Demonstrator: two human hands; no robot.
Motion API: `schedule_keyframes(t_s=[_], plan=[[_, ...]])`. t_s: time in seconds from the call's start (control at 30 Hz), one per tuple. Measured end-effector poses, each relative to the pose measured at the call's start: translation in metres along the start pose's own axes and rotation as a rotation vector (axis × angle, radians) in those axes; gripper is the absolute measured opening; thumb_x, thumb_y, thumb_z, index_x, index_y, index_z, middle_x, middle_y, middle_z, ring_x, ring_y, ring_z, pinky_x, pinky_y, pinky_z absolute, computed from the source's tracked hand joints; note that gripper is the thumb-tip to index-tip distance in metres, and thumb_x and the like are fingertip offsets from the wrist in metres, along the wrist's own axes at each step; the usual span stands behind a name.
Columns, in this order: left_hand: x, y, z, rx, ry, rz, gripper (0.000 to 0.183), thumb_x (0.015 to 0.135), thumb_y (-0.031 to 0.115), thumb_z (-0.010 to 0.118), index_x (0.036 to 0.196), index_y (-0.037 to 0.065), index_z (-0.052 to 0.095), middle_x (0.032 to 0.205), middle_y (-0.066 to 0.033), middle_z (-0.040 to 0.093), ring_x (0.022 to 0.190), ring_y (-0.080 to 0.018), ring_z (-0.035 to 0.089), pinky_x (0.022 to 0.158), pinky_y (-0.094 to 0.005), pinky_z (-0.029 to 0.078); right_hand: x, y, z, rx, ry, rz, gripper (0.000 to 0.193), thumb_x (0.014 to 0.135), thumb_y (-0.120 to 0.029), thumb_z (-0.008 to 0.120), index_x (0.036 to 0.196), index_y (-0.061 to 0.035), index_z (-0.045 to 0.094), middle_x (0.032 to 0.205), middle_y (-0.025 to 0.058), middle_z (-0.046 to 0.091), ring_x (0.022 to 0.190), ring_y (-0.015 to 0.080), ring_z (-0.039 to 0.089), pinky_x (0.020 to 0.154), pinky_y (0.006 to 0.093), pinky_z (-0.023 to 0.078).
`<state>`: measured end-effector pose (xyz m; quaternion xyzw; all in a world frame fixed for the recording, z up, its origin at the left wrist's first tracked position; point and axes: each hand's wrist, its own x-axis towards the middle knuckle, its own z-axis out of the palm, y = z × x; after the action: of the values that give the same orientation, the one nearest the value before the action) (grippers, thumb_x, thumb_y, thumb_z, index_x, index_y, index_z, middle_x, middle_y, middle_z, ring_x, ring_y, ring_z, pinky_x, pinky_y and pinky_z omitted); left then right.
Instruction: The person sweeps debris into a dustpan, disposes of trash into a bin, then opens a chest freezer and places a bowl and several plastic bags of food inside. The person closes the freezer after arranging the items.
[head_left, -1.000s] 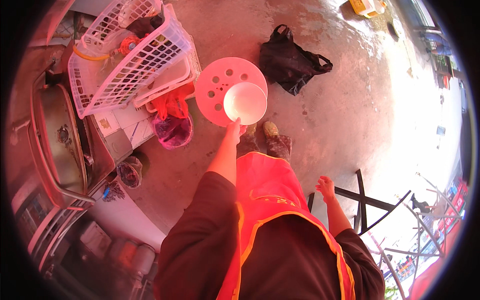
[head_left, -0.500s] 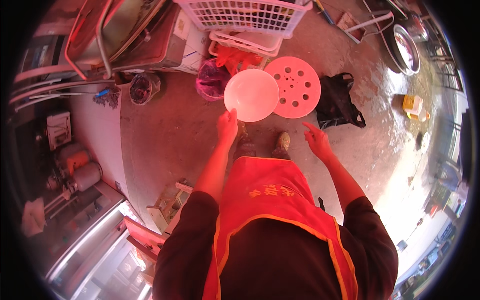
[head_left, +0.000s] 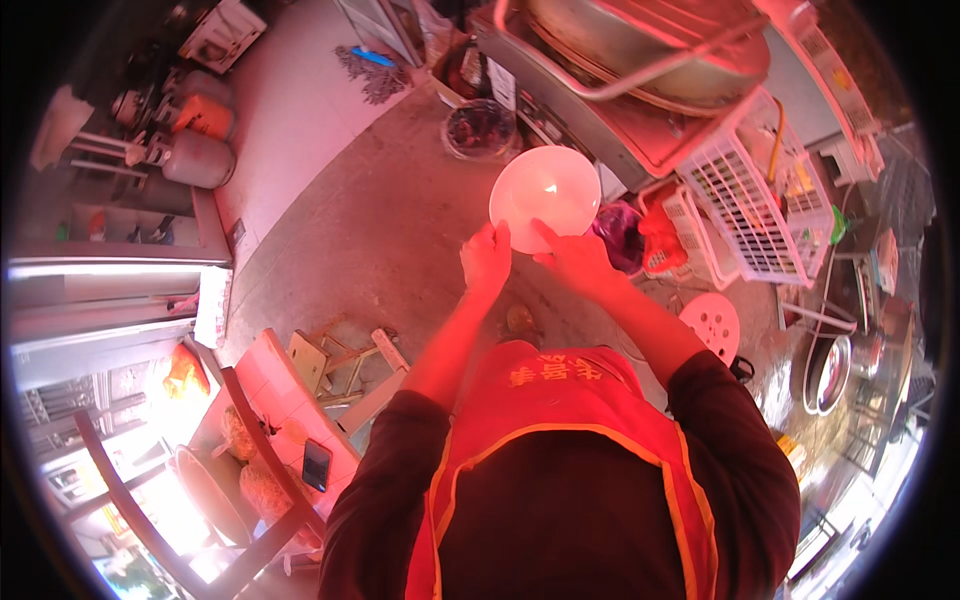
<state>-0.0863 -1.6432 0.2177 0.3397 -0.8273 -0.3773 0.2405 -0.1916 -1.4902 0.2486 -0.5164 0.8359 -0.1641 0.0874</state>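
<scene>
A wide, pale bowl (head_left: 545, 192) is held out in front of me, its open side facing up. My left hand (head_left: 485, 262) grips its near left rim, thumb over the edge. At the near right rim is my right hand (head_left: 580, 264), a finger reaching over the edge and the other fingers curled in. The bowl looks smooth, with a bright glint inside and nothing else visible in it. Both forearms rise past my red apron (head_left: 560, 400) with its orange trim.
A bin with a dark liner (head_left: 478, 130) stands beyond the bowl. To the right are a white plastic basket (head_left: 740, 190), a red bag (head_left: 660, 235) and a round stool with holes (head_left: 712, 325). At the left, a phone (head_left: 317, 464) lies on a table near a wooden stool (head_left: 345, 365).
My view has turned left, so the basket and round stool now appear further right. The bowl stays in my left hand; my right hand has come in from the side onto its rim.
</scene>
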Motion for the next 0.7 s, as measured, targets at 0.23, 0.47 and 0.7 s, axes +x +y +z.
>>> schedule_keyframes(t_s=[0.23,0.47,0.7], plan=[[0.121,-0.104,-0.109,0.068,0.271,-0.099,0.038,0.094,0.030,0.055,0.071,0.001,0.060,0.065,-0.0238,0.058,0.062,-0.0440,0.060,0.055,-0.0505,0.046,0.188,-0.095,0.010,0.217,-0.037,-0.103,0.057,0.086,-0.032,0.067,0.136,-0.0156,0.047,0.074,0.0081,0.067,0.068,0.0309,0.066,0.060,0.0404,0.051],[0.272,-0.192,-0.192,0.255,0.361,-0.213,0.037,0.093,0.032,0.053,0.072,0.004,0.063,0.067,-0.0222,0.061,0.064,-0.0435,0.062,0.057,-0.0505,0.049,0.405,-0.171,0.061,-0.001,-0.070,-0.495,0.058,0.085,-0.036,0.067,0.135,-0.0143,0.048,0.085,0.0118,0.069,0.075,0.0321,0.067,0.064,0.0409,0.052],[0.389,-0.292,-0.365,0.415,0.425,-0.502,0.037,0.094,0.031,0.050,0.074,0.004,0.066,0.073,-0.0203,0.066,0.068,-0.0410,0.066,0.063,-0.0497,0.052,0.588,-0.283,0.056,0.245,-0.513,-0.501,0.027,0.082,-0.032,0.069,0.095,-0.0089,0.065,0.088,0.0095,0.068,0.077,0.0299,0.066,0.066,0.0403,0.052]])
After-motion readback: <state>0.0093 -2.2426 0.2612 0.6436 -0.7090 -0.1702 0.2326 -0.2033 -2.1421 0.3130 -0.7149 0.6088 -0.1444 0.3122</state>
